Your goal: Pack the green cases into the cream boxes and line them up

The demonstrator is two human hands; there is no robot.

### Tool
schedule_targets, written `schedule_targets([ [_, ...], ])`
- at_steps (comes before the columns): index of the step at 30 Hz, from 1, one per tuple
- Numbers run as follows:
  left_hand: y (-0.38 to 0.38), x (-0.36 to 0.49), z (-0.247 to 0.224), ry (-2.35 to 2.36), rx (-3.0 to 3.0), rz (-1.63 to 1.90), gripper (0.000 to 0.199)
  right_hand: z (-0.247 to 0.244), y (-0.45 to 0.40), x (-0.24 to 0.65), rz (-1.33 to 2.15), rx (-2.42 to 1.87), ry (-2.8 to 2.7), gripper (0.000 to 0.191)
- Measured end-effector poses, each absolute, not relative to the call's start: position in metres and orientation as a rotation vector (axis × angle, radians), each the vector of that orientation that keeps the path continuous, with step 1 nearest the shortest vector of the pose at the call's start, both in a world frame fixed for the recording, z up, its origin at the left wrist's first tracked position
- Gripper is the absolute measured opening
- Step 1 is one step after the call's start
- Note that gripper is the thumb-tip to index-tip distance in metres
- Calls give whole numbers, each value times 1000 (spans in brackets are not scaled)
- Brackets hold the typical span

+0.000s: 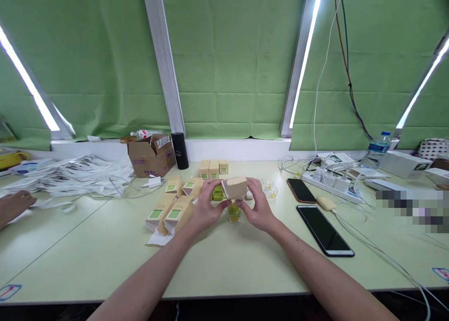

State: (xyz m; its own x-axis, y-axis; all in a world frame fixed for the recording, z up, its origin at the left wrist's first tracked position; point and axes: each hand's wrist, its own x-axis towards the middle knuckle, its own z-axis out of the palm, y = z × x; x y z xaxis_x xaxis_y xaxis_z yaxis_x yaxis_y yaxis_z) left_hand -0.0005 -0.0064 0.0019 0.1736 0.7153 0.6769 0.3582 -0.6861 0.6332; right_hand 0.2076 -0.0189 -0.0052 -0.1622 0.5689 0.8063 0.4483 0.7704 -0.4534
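Note:
Between my two hands a small tan box [235, 188] is held up above the table, its left end showing a white flap. My left hand [209, 204] grips its left side, and my right hand [257, 206] has its right side, fingers bent around it. Right below the box stands a small clear container with yellow-green contents [234, 212], close to both thumbs. Green items [218, 193] sit just behind my left hand. Several tan boxes with green labels [178, 213] lie to the left, and three smaller ones [213, 169] stand at the back. Clear containers [270, 189] are behind my right hand.
Two phones [325, 231] and a power strip [332, 186] with cables lie on the right. A cardboard box [151, 156], a black cylinder [180, 150] and a white pile [75, 175] are at the back left. Another person's hand [17, 206] rests at the far left.

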Motion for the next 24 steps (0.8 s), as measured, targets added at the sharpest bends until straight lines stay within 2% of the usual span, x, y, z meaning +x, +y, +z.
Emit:
schedule_targets([
  [7, -15, 2, 5, 1136, 2525, 1679, 30, -5, -16, 217, -285, -635, -1847, 48],
  [12, -15, 1, 0, 1195, 2585, 1779, 25, -7, -15, 218, -417, -598, -1838, 39],
  [16, -14, 0, -3, 1166, 2653, 1858, 26, -9, -15, 219, -482, -552, -1847, 37],
  [24, -13, 1, 2, 946, 2808, 2048, 38, -7, -14, 219, -535, -477, -1818, 47],
])
